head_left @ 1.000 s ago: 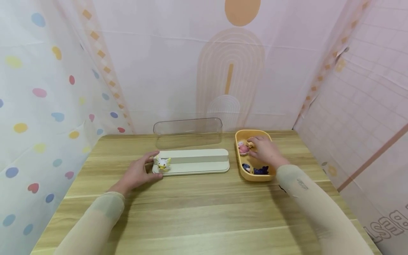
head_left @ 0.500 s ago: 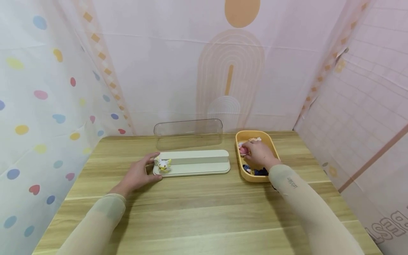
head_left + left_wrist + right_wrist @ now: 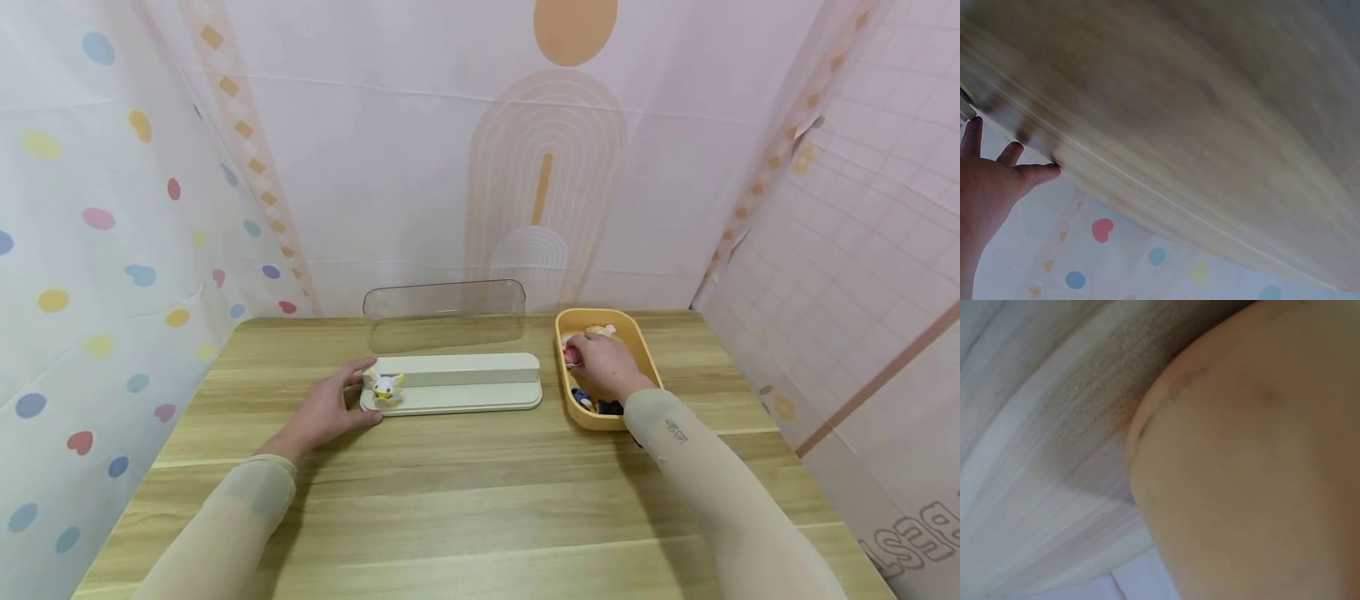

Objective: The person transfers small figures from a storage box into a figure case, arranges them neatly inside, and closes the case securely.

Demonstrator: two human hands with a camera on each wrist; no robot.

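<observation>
My left hand (image 3: pixel 326 410) grips the left end of a long cream display base (image 3: pixel 457 394), thumb at its front edge and a finger at the back. On that end of the base stands a small white and yellow figurine (image 3: pixel 386 388). My right hand (image 3: pixel 607 365) reaches into a yellow box (image 3: pixel 642 342) and pinches a pink figurine (image 3: pixel 572 357), partly hidden by the fingers. Dark blue figurines (image 3: pixel 592 402) lie at the box's near end, a white and orange one (image 3: pixel 602 331) at its far end. The left wrist view shows the left hand (image 3: pixel 991 187) with spread fingers.
A clear lid (image 3: pixel 444 317) stands behind the base, near the curtain (image 3: pixel 375 183). Everything rests on a wooden table (image 3: pixel 480 500). A rounded orange-tan surface (image 3: pixel 1241 462) fills much of the right wrist view.
My right hand has moved from the far part of the yellow box toward the near left and come onto the pink figurine. The left hand has stayed at the base.
</observation>
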